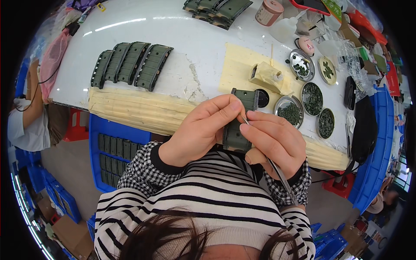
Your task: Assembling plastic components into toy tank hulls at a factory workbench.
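My right hand (pixel 277 141) holds metal tweezers (pixel 281 175), their points up at the fingertips of my left hand (pixel 199 125). A wrap covers one finger of my right hand. The left thumb and forefinger are pinched together at the tweezer tips; anything between them is too small to make out. Beneath both hands, a dark green, slightly curved plastic model part (pixel 236 136) with ridged side edges lies at the padded table edge, partly hidden by the hands. A small round black pot (pixel 262 98) sits just beyond it.
Round dishes (pixel 313 99) of tiny dark green pieces stand at the right, near a cream-wrapped block (pixel 271 79) on yellow paper (pixel 234 65). Similar green parts (pixel 130 65) line up at the left, more at the back (pixel 219 11). A blue crate (pixel 97 130) of green parts sits below the table.
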A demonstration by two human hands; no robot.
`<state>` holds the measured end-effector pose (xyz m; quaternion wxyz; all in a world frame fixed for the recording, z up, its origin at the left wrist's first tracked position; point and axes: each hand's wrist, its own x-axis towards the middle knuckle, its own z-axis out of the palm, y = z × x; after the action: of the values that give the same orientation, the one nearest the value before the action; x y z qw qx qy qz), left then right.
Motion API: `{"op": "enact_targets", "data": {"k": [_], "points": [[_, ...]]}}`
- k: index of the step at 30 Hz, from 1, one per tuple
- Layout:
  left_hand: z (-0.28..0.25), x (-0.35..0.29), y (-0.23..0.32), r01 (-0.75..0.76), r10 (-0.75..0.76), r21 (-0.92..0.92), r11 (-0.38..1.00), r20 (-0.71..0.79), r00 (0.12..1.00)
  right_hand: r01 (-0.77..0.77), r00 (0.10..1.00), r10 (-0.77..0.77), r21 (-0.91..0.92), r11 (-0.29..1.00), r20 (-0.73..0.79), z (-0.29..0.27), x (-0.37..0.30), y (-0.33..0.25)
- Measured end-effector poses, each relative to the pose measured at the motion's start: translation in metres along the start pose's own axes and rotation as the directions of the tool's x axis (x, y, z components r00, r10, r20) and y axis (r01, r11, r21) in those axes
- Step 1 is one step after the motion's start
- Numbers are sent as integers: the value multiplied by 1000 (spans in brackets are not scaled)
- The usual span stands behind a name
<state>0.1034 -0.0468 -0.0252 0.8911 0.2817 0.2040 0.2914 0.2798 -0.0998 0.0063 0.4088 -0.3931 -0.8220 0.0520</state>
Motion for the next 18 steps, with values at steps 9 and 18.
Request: {"op": "enact_targets", "data": {"k": [9, 18], "points": [[0, -1, 1, 14, -14, 26, 1000, 0, 1000, 10, 1000, -9, 8, 1000, -7, 1, 2, 1], [7, -4, 10, -40, 44, 51, 998, -81, 996, -274, 947, 285, 92, 957, -147, -11, -6, 3]]}}
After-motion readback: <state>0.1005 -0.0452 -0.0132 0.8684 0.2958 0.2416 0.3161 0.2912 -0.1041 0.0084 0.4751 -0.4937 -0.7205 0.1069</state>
